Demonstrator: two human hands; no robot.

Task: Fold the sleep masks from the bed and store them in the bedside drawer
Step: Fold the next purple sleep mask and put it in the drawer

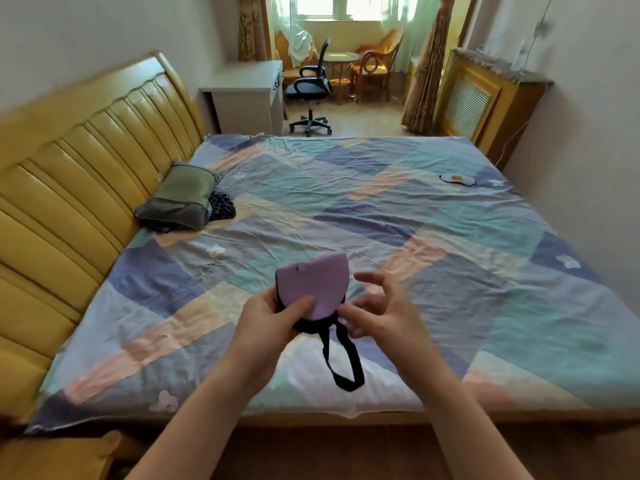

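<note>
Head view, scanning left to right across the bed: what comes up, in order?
Yellow headboard → green pillow → purple sleep mask, pinched in the left hand → right hand → white sleep mask lying near the far right edge.

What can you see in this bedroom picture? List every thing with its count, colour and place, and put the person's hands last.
Purple mask: 1, purple with black strap, folded, held above the bed's near edge.
White mask: 1, white with orange mark, flat on the bed, far right.
Bed: 1, patchwork pastel sheet, centre.
Headboard: 1, yellow, left.
Pillow: 1, green-grey, by the headboard.
Dark cloth: 1, dark patterned, beside the pillow.
Desk: 1, white, beyond the bed.
Office chair: 1, black, by the desk.
Wooden chair: 1, brown, near the window.
Left hand: grips the purple mask.
Right hand: fingers spread, at the mask's edge.
</note>
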